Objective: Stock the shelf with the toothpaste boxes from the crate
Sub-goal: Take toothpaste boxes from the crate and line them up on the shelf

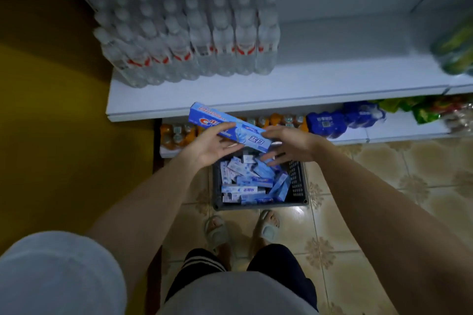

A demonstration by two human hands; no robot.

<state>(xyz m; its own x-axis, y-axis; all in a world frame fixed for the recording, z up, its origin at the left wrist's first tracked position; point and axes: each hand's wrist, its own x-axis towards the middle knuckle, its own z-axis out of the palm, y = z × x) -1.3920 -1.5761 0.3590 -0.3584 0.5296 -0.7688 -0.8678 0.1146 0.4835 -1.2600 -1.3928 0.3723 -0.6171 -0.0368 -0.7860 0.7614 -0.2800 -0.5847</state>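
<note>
Standing on patterned floor tiles (384, 212) before a white shelf (332, 79), feet in pale slippers (267, 229) just short of a dark plastic crate (298, 186). Left hand (213, 147) palm up, thumb over the top face of a blue toothpaste box (225, 121), gripping it near the middle. Right hand (289, 144) just beside the box's right end, fingers spread and loose; contact with the carton impossible to tell. Box held tilted, left end higher, above the crate and level with the shelf's front edge. Inside the crate, a jumbled heap of more blue toothpaste boxes (253, 183). On the shelf's left part, wrapped packs of clear water bottles (194, 41) with red labels; lower down, orange drink bottles (176, 133) and blue packs (326, 123).
</note>
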